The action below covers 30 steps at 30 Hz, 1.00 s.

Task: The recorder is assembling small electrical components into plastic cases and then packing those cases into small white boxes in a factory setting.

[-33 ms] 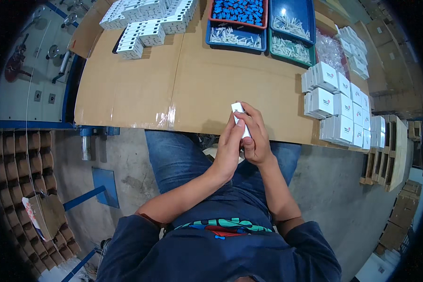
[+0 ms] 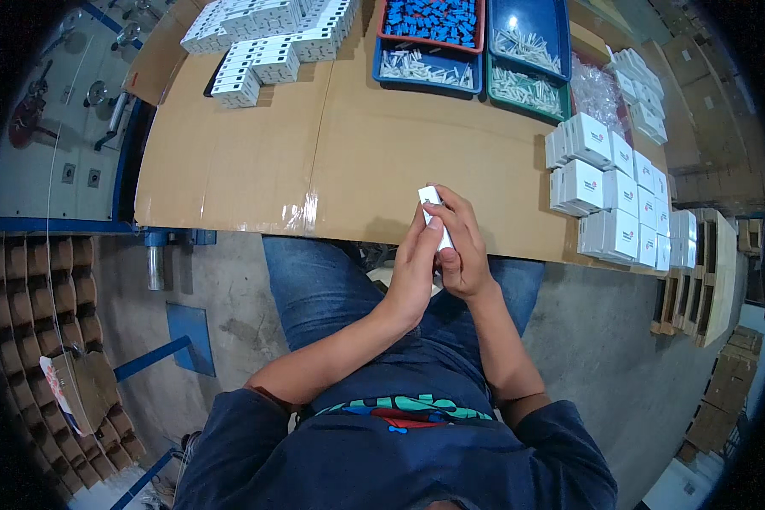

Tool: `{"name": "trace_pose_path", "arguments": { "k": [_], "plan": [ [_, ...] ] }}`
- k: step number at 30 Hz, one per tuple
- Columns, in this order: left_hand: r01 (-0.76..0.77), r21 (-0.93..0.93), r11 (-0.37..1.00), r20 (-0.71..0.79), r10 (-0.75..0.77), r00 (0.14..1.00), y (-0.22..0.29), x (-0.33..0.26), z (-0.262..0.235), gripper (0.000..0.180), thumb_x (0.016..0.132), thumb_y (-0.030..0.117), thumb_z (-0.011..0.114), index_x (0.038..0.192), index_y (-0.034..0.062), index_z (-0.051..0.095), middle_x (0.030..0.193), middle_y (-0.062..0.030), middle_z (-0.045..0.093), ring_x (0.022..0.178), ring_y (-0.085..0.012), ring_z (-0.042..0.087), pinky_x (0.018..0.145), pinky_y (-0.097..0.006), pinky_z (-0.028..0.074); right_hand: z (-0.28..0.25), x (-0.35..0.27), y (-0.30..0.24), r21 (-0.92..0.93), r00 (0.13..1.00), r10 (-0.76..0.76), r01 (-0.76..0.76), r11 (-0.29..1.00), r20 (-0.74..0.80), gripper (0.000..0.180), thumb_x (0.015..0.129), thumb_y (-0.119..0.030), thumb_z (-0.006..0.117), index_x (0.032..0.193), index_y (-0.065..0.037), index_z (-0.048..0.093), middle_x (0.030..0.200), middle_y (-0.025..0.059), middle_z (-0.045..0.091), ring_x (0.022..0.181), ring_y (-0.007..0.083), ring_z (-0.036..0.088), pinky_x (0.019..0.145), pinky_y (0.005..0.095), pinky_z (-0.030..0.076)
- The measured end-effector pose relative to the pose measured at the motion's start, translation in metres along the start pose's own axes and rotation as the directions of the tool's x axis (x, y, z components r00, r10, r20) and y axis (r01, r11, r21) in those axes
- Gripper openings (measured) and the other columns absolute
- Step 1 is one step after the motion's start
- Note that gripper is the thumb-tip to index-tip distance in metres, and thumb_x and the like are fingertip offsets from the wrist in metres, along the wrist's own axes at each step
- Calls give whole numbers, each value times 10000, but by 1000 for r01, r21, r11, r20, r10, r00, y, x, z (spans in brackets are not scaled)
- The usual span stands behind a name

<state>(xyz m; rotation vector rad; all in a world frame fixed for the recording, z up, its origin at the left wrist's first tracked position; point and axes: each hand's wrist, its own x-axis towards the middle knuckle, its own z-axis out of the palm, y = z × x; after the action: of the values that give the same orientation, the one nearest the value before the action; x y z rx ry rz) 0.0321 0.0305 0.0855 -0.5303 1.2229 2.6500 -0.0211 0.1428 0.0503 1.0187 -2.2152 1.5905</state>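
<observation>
A small white rectangular box (image 2: 431, 196) with dark print is held between both my hands, just over the near edge of the cardboard-covered table (image 2: 382, 157). My left hand (image 2: 411, 272) is wrapped round its left side, the thumb pressed against the face. From the right, my right hand (image 2: 466, 242) closes on it with the fingers over its upper part and the thumb lower down. Its narrow white end shows above the fingers; most of the rest is hidden by my hands.
White printed boxes (image 2: 618, 190) stand in rows at the right edge. More white blocks (image 2: 268, 59) are stacked at the far left. At the back are a red tray (image 2: 482, 25) of blue parts and blue and green trays (image 2: 501, 104) of white pegs. Clear plastic bags (image 2: 599, 92) lie beside them.
</observation>
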Motion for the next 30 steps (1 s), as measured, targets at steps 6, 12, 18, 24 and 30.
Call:
{"name": "trace_pose_path", "arguments": {
  "k": [6, 12, 18, 24, 30],
  "plan": [
    [-11, 11, 1000, -19, 11, 1000, -4, 2, -1, 533, 1118, 376, 430, 1545, 61, 392, 1276, -58, 566, 1168, -141, 558, 1019, -309, 456, 1, 1, 0, 14, 1000, -3, 3, 1000, -12, 614, 1082, -501, 407, 1322, 29, 604, 1423, 290, 524, 1256, 443, 552, 1058, 478, 454],
    [-6, 23, 1000, -35, 7, 999, -3, 1, 1, 586, 1111, 391, 439, 1591, 73, 329, 1272, -34, 562, 1119, -108, 545, 955, -277, 458, 1, 0, 1, 6, 1000, 6, -6, 1000, -10, 616, 1086, -501, 395, 1330, 26, 598, 1420, 284, 530, 1257, 436, 555, 1062, 478, 452],
    [3, 18, 1000, -8, -3, 1000, -7, 3, -4, 624, 1108, 422, 429, 1635, 128, 270, 1231, 3, 559, 1018, -70, 536, 841, -243, 459, -9, 7, 0, 22, 996, 59, -60, 998, 63, 688, 1092, -544, 317, 1356, 37, 574, 1415, 302, 546, 1282, 444, 572, 1058, 465, 464],
    [60, -29, 998, -58, -61, 996, 1, 9, -5, 525, 1099, 514, 404, 1398, 96, 507, 1187, -47, 601, 1070, -144, 591, 932, -328, 483, -12, 13, -5, 83, 990, 100, -108, 991, 95, 778, 992, -604, 558, 1468, 10, 504, 1524, 256, 477, 1369, 419, 503, 1127, 474, 407],
    [188, -26, 982, 21, -187, 982, 24, 19, -26, 814, 1030, 740, 239, 1470, 93, 464, 1224, -115, 632, 1050, -243, 669, 860, -406, 584, -23, 11, -14, -25, 976, 104, -101, 995, 189, 937, 773, -515, 826, 1501, -29, 490, 1564, 224, 461, 1468, 403, 412, 1212, 499, 308]
  ]
}}
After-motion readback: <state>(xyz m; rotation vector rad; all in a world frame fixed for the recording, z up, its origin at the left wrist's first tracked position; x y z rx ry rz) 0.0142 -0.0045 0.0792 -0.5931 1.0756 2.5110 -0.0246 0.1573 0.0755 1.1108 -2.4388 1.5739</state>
